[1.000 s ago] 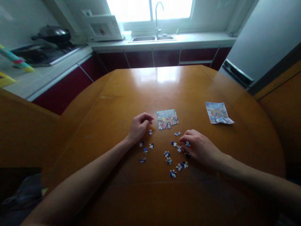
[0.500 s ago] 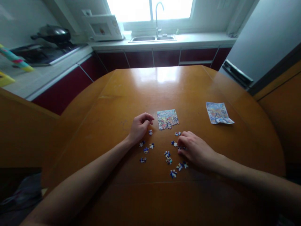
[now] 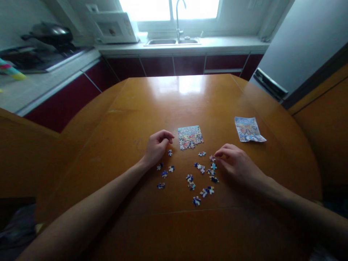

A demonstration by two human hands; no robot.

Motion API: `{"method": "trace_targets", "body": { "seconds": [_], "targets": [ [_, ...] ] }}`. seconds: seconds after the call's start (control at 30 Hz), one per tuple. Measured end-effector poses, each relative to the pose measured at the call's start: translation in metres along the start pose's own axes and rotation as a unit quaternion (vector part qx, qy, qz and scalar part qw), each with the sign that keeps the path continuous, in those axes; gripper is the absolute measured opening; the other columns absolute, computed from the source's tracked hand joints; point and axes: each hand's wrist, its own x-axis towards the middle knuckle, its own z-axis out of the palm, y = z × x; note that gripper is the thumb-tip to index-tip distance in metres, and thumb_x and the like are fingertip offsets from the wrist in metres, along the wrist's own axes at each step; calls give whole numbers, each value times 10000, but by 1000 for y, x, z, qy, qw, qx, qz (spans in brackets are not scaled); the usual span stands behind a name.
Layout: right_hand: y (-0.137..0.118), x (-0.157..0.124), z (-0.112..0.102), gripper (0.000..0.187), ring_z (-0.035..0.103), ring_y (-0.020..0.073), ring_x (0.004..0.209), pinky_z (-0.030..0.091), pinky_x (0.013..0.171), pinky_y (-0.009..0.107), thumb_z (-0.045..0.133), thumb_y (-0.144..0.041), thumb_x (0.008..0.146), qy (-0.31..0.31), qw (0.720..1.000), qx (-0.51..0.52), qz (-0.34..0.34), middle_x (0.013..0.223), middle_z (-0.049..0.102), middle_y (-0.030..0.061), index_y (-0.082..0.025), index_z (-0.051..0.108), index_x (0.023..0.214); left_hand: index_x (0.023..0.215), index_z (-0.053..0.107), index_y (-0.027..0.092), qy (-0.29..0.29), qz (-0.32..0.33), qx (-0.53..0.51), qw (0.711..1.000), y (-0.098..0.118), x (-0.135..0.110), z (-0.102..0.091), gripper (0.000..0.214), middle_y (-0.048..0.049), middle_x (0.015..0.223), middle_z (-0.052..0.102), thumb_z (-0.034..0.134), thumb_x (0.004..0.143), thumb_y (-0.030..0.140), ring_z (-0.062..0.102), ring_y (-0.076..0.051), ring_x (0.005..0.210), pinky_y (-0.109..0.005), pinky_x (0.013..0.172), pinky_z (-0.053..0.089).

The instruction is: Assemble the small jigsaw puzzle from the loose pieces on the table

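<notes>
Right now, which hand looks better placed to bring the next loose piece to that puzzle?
Probably the right hand: its fingertips are at a loose piece, with several others close by. The left hand is nearer the partly built puzzle, but no piece shows in its fingers.

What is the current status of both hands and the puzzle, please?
Left hand beside puzzle, no piece visible in grip. Right hand at pinkish piece, grip unclear. Puzzle's near edge jagged; loose piece between it and right hand.
</notes>
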Motion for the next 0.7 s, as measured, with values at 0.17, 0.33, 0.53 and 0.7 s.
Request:
{"method": "trace_targets", "body": {
  "seconds": [0.17,0.33,0.53,0.7],
  "targets": [
    [-2,-11,1,117,628,213,903,527,830,384,612,-192,921,-11,1000,-6,-2,951,674,69,-225,720,894,774,681,172,3,0,7,1000,1,0,0,199,-8,681,637,509,711,95,582,-142,659,-268,654,452],
    [-14,-18,10,80,605,219,915,525,825,381,643,-183,902,-56,997,-39,-22,981,665,75,-217,714,889,781,686,176,3,2,12,1000,0,1,-1,201,-11,687,637,512,718,97,578,-145,657,-274,653,445],
    [-25,-12,20,71,590,236,947,507,851,390,646,-150,882,-89,991,-91,-36,972,661,84,-205,681,851,788,685,172,-1,8,12,1000,-2,0,-1,215,-7,687,637,503,721,79,576,-136,660,-265,658,444],
    [-31,-8,21,97,568,237,895,484,794,379,625,-85,838,-116,984,-131,-35,938,645,98,-182,631,835,796,678,172,-4,11,14,1000,-2,-1,-1,216,-7,694,637,495,737,72,582,-139,668,-265,654,447]
  ]
}}
